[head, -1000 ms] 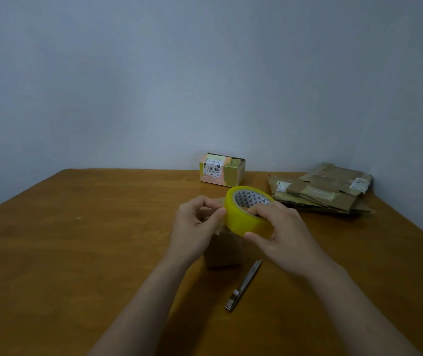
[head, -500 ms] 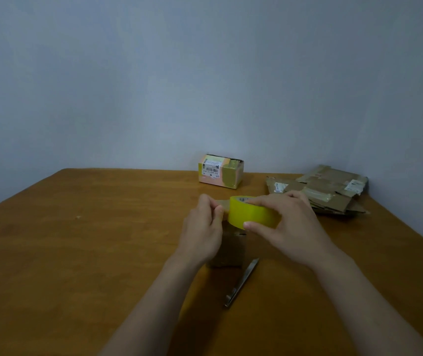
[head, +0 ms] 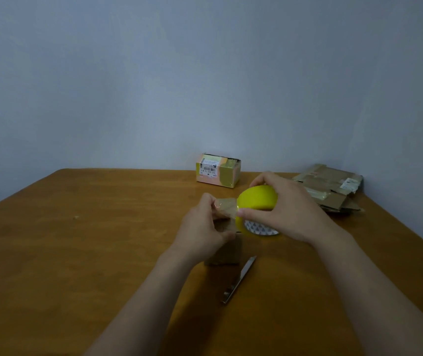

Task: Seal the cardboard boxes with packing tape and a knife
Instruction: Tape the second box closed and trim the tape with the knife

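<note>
My right hand (head: 286,209) grips a yellow roll of packing tape (head: 256,200) from above, tilted so its patterned core faces down toward me. My left hand (head: 204,228) pinches the free end of the tape (head: 227,208), a short translucent strip pulled out to the left of the roll. Under both hands stands a small brown cardboard box (head: 227,254), mostly hidden by my left hand. A metal knife (head: 238,280) lies on the table just right of the box, pointing away from me.
A taped box with a barcode label (head: 216,170) stands at the far edge of the wooden table (head: 76,253). A pile of flattened cardboard (head: 329,187) lies at the far right, close to the wall corner.
The roll has tipped over so its core now faces downward. My hands have moved apart, and a short strip of tape is now drawn out between them.
</note>
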